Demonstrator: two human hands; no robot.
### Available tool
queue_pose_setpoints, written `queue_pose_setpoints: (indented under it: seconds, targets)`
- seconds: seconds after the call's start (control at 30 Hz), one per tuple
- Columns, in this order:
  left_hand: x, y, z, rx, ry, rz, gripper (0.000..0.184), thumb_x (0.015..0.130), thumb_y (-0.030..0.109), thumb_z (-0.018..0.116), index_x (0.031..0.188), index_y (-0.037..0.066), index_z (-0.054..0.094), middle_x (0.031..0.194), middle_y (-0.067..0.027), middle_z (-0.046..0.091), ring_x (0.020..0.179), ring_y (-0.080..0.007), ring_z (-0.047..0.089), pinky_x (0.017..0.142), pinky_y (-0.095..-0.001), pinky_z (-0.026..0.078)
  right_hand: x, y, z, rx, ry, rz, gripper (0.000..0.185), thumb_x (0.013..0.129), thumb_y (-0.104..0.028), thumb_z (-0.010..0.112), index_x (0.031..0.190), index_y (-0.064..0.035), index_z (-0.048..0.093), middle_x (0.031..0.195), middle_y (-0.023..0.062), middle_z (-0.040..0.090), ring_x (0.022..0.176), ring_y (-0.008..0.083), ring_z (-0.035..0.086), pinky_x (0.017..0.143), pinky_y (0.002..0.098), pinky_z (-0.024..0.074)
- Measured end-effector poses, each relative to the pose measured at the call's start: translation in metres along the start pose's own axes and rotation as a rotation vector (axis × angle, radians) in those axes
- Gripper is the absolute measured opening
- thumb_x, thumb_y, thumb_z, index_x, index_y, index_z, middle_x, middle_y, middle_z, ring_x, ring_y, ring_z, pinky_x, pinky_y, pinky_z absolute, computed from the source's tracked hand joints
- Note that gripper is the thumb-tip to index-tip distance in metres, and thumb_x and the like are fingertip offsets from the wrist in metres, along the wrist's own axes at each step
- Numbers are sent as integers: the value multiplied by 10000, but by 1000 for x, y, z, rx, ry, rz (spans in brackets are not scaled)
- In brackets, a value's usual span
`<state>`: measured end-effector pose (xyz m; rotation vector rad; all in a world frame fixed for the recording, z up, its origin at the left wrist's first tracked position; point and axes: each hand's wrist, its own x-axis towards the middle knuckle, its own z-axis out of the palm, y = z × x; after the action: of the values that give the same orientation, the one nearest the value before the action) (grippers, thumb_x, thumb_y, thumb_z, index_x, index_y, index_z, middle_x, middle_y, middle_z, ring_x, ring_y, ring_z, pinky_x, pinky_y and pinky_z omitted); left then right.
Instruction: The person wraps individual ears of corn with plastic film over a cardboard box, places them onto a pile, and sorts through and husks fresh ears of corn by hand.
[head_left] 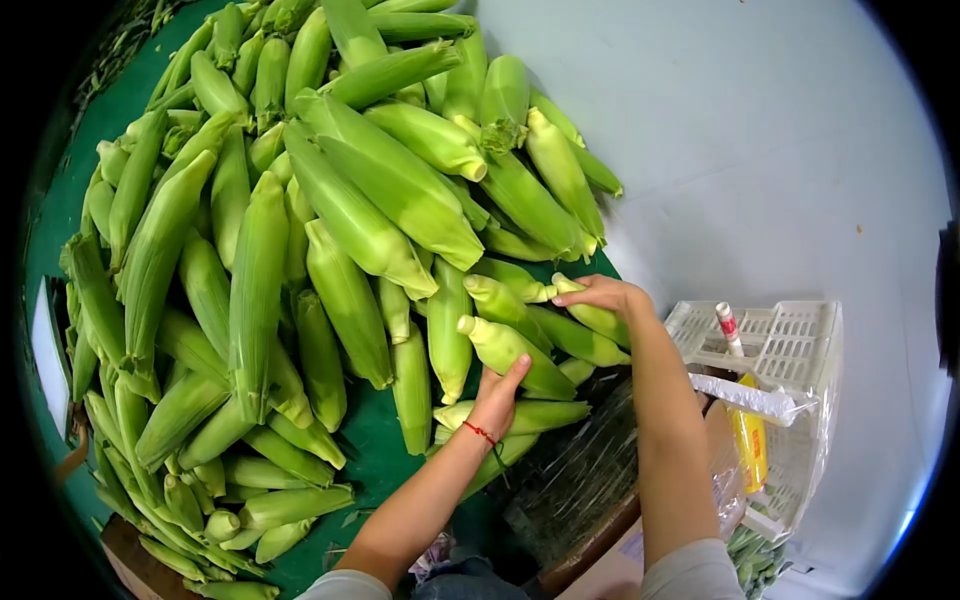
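Observation:
A big heap of ears of corn (340, 200) in green husks covers the green table (385, 440). At the heap's lower right edge, my left hand (495, 395) is closed around an ear of corn (520, 360), its thumb along the husk and the cut stalk end pointing up and left. My right hand (605, 294) grips another ear of corn (597, 318) near its pale stalk end, with the fingers stretched across it. Several more ears lie between and below my hands. The undersides of both held ears are partly hidden.
To the right stands a white plastic crate (800, 350), with a red and white tube (729, 325) and a yellow packet (748, 435) at it. A plastic-wrapped box (575, 470) is below my hands. A pale wall (760, 150) borders the table.

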<state>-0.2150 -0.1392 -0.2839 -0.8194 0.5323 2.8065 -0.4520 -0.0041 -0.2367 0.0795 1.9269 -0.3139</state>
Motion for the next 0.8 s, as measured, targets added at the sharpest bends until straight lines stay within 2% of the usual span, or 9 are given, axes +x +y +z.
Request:
queue_pose_setpoints:
  seconds: [0.1, 0.13, 0.23, 0.33, 0.4, 0.53, 0.63, 0.77, 0.8]
  targets:
    - [-5, 11, -15, -7, -213, -95, 747, 898, 232, 690, 1449, 13, 234, 1425, -96, 399, 1322, -235, 377, 1110, -375, 301, -3, -7, -5, -30, -165, -9, 830, 700, -510, 781, 1350, -59, 528, 1332, 139, 540, 1214, 250, 492, 1034, 357, 360]
    - [-8, 16, -19, -20, -306, -144, 746, 895, 229, 694, 1445, 6, 243, 1422, -96, 402, 1319, -235, 383, 1110, -373, 304, -13, -15, -6, 15, -233, 11, 749, 719, -446, 778, 1320, -60, 553, 1302, 122, 558, 1153, 226, 530, 976, 344, 410]
    - [-2, 27, -26, 69, -366, -147, 762, 879, 220, 713, 1447, 12, 250, 1415, -97, 412, 1315, -240, 393, 1109, -373, 314, -10, -17, -5, -74, -189, 31, 679, 722, -407, 770, 1275, -62, 584, 1231, 106, 597, 1085, 206, 562, 922, 331, 446]
    - [1, 27, -29, 151, -343, -134, 918, 841, 185, 747, 1485, 51, 106, 1429, -118, 378, 1323, -246, 379, 1099, -393, 332, -16, -19, -6, -47, -260, 1, 778, 677, -425, 773, 1320, -48, 552, 1282, 138, 571, 1146, 247, 541, 969, 356, 426]
    - [-2, 23, -22, 169, -312, -51, 997, 806, 142, 767, 1484, 88, 39, 1411, -121, 370, 1308, -237, 390, 1083, -397, 351, -17, -21, -4, -98, -288, -34, 751, 682, -419, 768, 1304, -52, 564, 1266, 134, 576, 1122, 242, 549, 948, 354, 436]
    - [-11, 13, -13, 220, -312, -7, 927, 777, 124, 789, 1436, 75, 140, 1338, -98, 418, 1240, -216, 440, 1059, -373, 370, -33, -32, 1, -158, -307, -59, 615, 712, -379, 756, 1217, -58, 615, 1125, 103, 636, 1037, 185, 570, 885, 316, 448]
    - [-22, 5, -11, 256, -285, 58, 924, 774, 142, 794, 1433, 59, 152, 1332, -94, 426, 1229, -214, 447, 1048, -366, 377, -44, -42, 9, -260, -338, -134, 592, 713, -377, 750, 1195, -58, 622, 1104, 98, 641, 998, 187, 576, 862, 315, 448]
    - [-75, -10, 5, 257, -103, 183, 885, 777, 158, 792, 1425, 31, 203, 1336, -91, 430, 1221, -204, 446, 1040, -367, 383, -58, -58, 32, -374, -428, -294, 561, 710, -400, 730, 1136, -48, 637, 1000, 87, 666, 894, 178, 590, 795, 309, 454]
    - [-93, 1, 7, 214, -133, 82, 832, 796, 156, 768, 1426, 13, 243, 1351, -93, 420, 1234, -203, 432, 1049, -358, 365, -66, -65, 42, -377, -393, -316, 520, 719, -401, 711, 1088, -39, 653, 927, 81, 674, 847, 177, 596, 771, 307, 462]
